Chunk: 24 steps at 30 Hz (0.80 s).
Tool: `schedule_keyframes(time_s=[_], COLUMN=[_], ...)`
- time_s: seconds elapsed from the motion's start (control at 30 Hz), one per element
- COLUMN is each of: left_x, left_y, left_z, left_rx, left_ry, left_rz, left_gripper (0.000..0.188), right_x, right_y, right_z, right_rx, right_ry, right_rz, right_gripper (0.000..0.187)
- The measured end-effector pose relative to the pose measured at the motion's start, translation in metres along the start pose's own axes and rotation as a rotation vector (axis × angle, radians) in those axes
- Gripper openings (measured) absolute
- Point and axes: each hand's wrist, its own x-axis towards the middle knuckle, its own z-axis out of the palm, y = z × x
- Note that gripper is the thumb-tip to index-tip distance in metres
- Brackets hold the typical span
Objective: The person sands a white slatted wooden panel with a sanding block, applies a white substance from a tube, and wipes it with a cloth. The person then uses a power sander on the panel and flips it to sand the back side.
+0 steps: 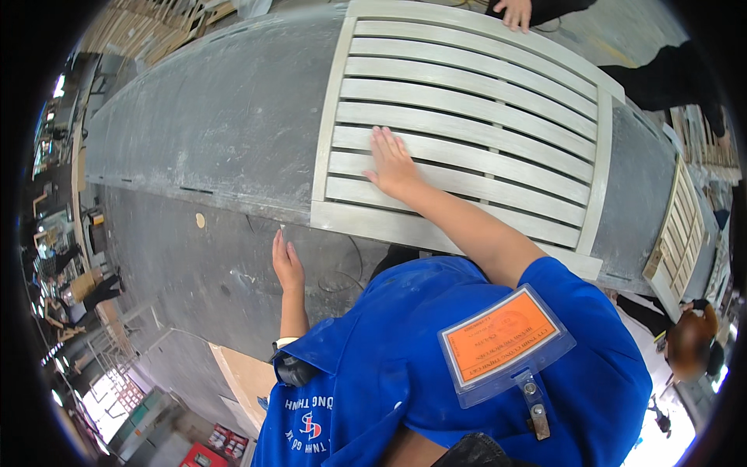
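Note:
A pale whitewashed slatted wood panel [467, 105] lies flat on a long grey table, its slats running across between two side rails. My right hand [393, 165] rests on its left part, fingers stretched out over the slats. Off the table's near edge, beside my body, my left hand [288, 265] is raised with straight fingers and the thumb apart. It touches neither the panel nor the table. A small pale speck shows at its fingertips, and I cannot tell whether it is on the floor behind.
The grey tabletop [218, 109] stretches to the left. At the panel's far edge is another person's hand [515, 12]. A second slatted panel [678, 226] leans at the right end. Stacked wood strips [144, 27] stand at the far left. A cable [358, 261] lies on the floor.

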Motion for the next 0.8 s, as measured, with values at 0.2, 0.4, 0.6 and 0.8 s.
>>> schedule_keyframes(time_s=[0.2, 0.4, 0.6, 0.8], left_x=[-0.037, -0.043, 0.018, 0.066], left_y=[-0.031, -0.044, 0.005, 0.134], left_z=[-0.009, -0.008, 0.0, 0.056], left_rx=[-0.017, -0.008, -0.071, -1.395], left_ry=[0.048, 0.043, 0.084, -0.227], left_rz=[-0.106, -0.152, -0.122, -0.421], left_gripper=[0.036, 0.035, 0.032, 0.033], right_x=[0.051, 0.053, 0.045, 0.01], right_y=[-0.058, -0.051, -0.026, -0.035], right_z=[0.016, 0.029, -0.002, -0.039], right_rx=[-0.054, -0.04, 0.011, 1.413], right_ry=[-0.035, 0.048, 0.015, -0.341], right_rz=[-0.03, -0.175, -0.294, 0.25], right_gripper=[0.086, 0.087, 0.07, 0.04])
